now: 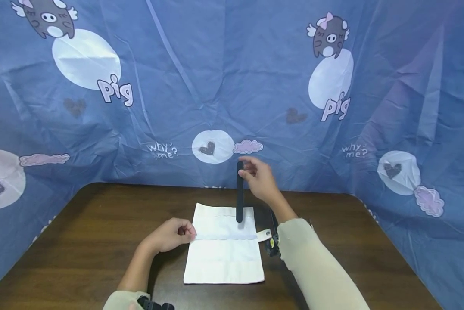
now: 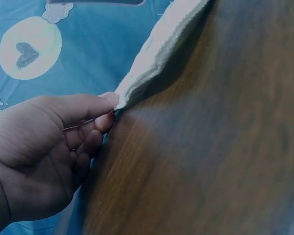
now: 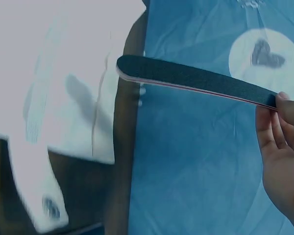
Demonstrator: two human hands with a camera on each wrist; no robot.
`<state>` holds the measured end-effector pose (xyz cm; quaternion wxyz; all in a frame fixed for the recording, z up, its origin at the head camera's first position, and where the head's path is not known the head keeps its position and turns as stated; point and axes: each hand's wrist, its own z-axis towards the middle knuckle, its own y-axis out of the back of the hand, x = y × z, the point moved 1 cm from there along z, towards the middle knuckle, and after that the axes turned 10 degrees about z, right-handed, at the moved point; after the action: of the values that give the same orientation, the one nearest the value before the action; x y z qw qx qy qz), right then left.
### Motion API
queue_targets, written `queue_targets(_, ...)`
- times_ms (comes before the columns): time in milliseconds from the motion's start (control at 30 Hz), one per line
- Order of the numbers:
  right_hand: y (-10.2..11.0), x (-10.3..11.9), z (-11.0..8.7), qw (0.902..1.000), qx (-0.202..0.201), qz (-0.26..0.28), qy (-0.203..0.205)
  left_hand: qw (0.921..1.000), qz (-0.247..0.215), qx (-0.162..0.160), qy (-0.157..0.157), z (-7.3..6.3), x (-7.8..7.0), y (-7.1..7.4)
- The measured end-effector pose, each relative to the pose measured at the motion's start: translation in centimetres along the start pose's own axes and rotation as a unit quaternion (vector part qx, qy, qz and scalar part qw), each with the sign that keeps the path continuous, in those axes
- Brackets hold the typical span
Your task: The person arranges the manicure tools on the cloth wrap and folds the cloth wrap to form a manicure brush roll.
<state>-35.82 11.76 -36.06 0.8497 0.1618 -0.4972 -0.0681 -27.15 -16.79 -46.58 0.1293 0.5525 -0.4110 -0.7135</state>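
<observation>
A white fabric pouch [image 1: 225, 262] lies unfolded on the table, a band running across its middle and a snap tab [image 1: 264, 235] sticking out on the right. My left hand [image 1: 172, 235] pinches the pouch's left edge between thumb and fingers; in the left wrist view that edge [image 2: 154, 51] is lifted a little off the wood. Above the pouch's far part, my right hand [image 1: 260, 178] holds a black nail file [image 1: 240, 193] by its upper end. The file hangs upright in the head view, its free rounded end apart from the fabric and casting a shadow there.
The brown wooden table [image 1: 100, 232] has its far edge against a blue curtain [image 1: 177, 107] printed with pigs and hearts. A small black device [image 1: 271, 246] sits at my right wrist, beside the tab, and another [image 1: 154, 304] at my left wrist.
</observation>
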Motion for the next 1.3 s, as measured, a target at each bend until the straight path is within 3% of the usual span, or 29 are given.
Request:
queue_targets(233, -2.6, 0.6, 0.4, 0.9996, 0.009, 0.026, 0.007, 1.0, 0.001, 0.003, 0.0, -0.1, -0.4, 0.0)
queue_targets(533, -5.8, 0.5, 0.6, 0.9979, -0.005, 0.06, -0.022, 0.9999, 0.009, 0.003, 0.007, 0.1, -0.3, 0.1)
queue_targets(833, -8.5, -0.1, 0.1, 0.9928, -0.051, 0.104, -0.029, 1.0, 0.007, 0.005, -0.002, 0.1, 0.0, 0.0)
queue_targets(1300, -10.8, -1.7, -0.8, 0.9765, -0.103, 0.166, -0.091, 0.9999, -0.005, 0.008, 0.008, 0.0, -0.4, 0.1)
